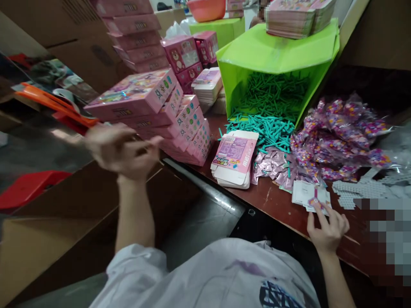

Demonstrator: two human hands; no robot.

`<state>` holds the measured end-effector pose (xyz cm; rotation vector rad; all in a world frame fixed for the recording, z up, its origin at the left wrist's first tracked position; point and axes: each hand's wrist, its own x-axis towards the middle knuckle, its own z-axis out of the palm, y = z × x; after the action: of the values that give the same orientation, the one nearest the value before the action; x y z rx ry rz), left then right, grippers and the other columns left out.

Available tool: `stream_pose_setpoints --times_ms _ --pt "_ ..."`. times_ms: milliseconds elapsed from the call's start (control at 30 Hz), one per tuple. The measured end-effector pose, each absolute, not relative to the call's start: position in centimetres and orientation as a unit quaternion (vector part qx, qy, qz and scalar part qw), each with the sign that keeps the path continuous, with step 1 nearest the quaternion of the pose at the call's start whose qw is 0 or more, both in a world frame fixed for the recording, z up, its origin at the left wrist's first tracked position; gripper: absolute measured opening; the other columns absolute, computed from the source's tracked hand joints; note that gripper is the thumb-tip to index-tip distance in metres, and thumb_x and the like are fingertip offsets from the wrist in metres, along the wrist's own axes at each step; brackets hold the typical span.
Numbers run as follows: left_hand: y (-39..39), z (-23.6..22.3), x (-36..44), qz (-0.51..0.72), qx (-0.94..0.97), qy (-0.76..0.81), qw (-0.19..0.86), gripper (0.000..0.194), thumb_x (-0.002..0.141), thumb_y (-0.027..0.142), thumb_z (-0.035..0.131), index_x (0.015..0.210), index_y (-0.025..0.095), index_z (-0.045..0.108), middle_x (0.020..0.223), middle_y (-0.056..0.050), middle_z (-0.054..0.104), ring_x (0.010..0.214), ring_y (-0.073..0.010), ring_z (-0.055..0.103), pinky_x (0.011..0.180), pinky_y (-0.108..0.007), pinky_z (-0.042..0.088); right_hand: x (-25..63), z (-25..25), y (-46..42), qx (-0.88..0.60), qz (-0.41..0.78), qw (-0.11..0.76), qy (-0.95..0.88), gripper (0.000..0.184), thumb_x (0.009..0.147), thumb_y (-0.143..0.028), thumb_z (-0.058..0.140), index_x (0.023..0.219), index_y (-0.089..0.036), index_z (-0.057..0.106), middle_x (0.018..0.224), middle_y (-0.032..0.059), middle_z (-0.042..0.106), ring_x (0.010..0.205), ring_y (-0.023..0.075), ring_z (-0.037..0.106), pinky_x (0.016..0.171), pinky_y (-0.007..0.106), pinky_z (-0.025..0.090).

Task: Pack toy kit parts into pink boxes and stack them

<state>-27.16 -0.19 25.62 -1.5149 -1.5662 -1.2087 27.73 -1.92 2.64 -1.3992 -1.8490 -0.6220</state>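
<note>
My left hand [123,149] is raised at the left, in front of the stacked pink boxes [128,96]. Motion smears its fingers, and whether they hold anything is unclear. Low at the right, my right hand [329,226] rests its fingertips on a small pile of white printed leaflets [303,192] at the table edge. Its fingers are spread, the thumb apart from the index finger. A small colourful patch shows on the leaflets under the fingertips. Between the hands lies a pile of flat pink cartons [236,158], and beside it several small pink sachets [272,164].
A tipped green bin [279,51] spills teal sticks [266,130] onto the brown table [260,201]. Bags of colourful beads [340,132] and white pegboards [359,190] lie right. An open cardboard box [58,244] and a red stool [32,188] stand left.
</note>
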Motion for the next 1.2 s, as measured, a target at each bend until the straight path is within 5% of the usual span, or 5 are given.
stream_pose_setpoints --times_ms 233,400,633,833,1200 --pt "2.7 11.1 -12.2 -0.28 -0.817 -0.473 -0.173 0.077 0.057 0.047 0.085 0.124 0.018 0.061 0.144 -0.023 0.044 0.139 -0.0429 0.032 0.111 -0.065 0.024 23.6 3.6 -3.5 -0.499 -0.183 0.373 -0.76 0.033 0.075 -0.017 0.069 0.107 -0.024 0.07 0.108 0.0093 0.07 0.098 0.0263 0.063 0.098 0.049 0.042" --pt "0.7 7.9 -12.2 -0.281 -0.812 -0.492 -0.139 0.045 0.08 0.016 0.058 0.124 0.024 0.063 0.138 -0.013 0.054 0.139 -0.0329 0.037 0.113 -0.061 0.027 20.8 3.8 -4.6 -0.514 -0.069 0.445 -0.73 0.027 0.075 -0.019 0.068 0.099 -0.028 0.073 0.101 0.006 0.072 0.093 0.0263 0.065 0.095 0.052 0.044" --pt "-7.8 7.4 -5.4 -0.357 -0.861 -0.338 -0.131 0.049 0.088 0.016 0.052 0.134 0.031 0.054 0.138 -0.008 0.055 0.137 -0.0255 0.043 0.116 -0.053 0.027 14.6 8.1 -3.1 -0.487 0.526 0.525 -0.458 0.039 0.079 -0.036 0.067 0.113 -0.018 0.062 0.106 0.0103 0.073 0.093 0.0243 0.069 0.082 0.04 0.055" --pt "-9.1 9.1 -3.8 -0.563 -0.563 -0.561 -0.226 0.114 0.051 0.065 0.081 0.145 0.02 0.035 0.151 -0.02 0.033 0.143 -0.04 0.025 0.115 -0.057 0.022 15.4 10.4 -4.9 -0.461 0.591 0.489 -0.446 0.036 0.071 -0.034 0.073 0.102 -0.018 0.063 0.098 0.0074 0.074 0.086 0.0231 0.07 0.079 0.037 0.057" --pt "-9.2 7.3 -0.7 -0.608 -0.268 -0.509 -0.547 0.04 0.071 0.05 0.073 0.089 0.017 0.061 0.081 0.0 0.066 0.072 -0.0147 0.061 0.071 -0.026 0.049 17.8 10.0 -8.3 -0.436 0.656 0.394 -0.474 0.043 0.075 -0.047 0.071 0.105 -0.016 0.068 0.101 0.0099 0.074 0.093 0.0279 0.07 0.088 0.045 0.056"
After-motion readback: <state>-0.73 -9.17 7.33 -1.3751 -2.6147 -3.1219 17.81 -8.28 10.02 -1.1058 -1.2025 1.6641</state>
